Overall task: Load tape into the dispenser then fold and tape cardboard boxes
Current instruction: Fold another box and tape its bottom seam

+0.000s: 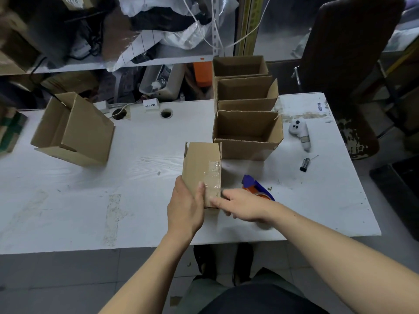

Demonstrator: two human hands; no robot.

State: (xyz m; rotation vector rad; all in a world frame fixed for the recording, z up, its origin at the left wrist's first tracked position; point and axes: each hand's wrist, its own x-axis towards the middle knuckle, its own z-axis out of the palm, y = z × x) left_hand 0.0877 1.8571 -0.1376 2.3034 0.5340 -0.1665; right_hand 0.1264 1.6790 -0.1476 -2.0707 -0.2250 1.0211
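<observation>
Gripping a small cardboard box (201, 168) from its near left side with the left hand (186, 208), thumb laid flat on the top face and fingers wrapped round the box's left wall. Standing upright on a white table (90, 200), near the front edge, with a strip of clear tape (213, 180) running along the top face beside the right edge. Reaching in from the right with the right hand (241, 206), index finger stretched straight and its tip touching the near end of the tape strip; other fingers loosely curled underneath, holding nothing that can be made out. Extending both bare forearms up from the bottom of the view, left one nearly straight ahead, right one angled in from the lower right, wrists near each other at the box.

Lying on the table just behind the right hand and partly hidden by it: a blue tape dispenser (254, 184) with an orange core. Lined up beyond the held box, three open cardboard boxes (247, 137) in a row leading away toward the table's far edge, the nearest touching or almost touching the held box. Tilted on its side, well apart at the far left of the table, another open box (74, 130). Resting near the right edge, a white handheld controller (300, 133) and, nearer, a small black and silver object (305, 164), too small to identify.
</observation>
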